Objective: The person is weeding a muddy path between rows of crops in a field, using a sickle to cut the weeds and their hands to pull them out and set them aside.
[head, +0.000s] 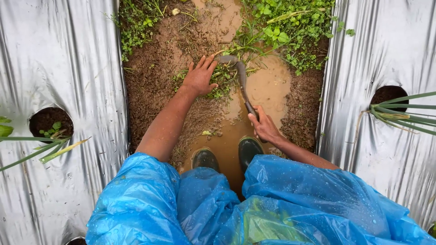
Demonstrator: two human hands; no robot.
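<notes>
While the left hand (pixel 200 77) lies spread, fingers wide, on a low clump of weeds (pixel 221 81) in the wet furrow, the right hand (pixel 263 128) is closed around the dark handle of a small sickle (pixel 240 79). Its curved blade reaches up and hooks over to the left, the tip lying just beside the left fingertips at the top of the clump. Under the tool sits a brown puddle (pixel 268 86) (muddy enough to hide its bottom), running back toward two dark rubber boots (pixel 227 156) planted in the water. Blue rain poncho (pixel 254 204), beaded with drops, covers the knees and upper arms. More weeds (pixel 290 27) crowd the far end of the furrow. Silver plastic mulch (pixel 59 68) flanks both sides, with round planting holes (pixel 50 121) holding long-leaved green plants (pixel 404 115).
</notes>
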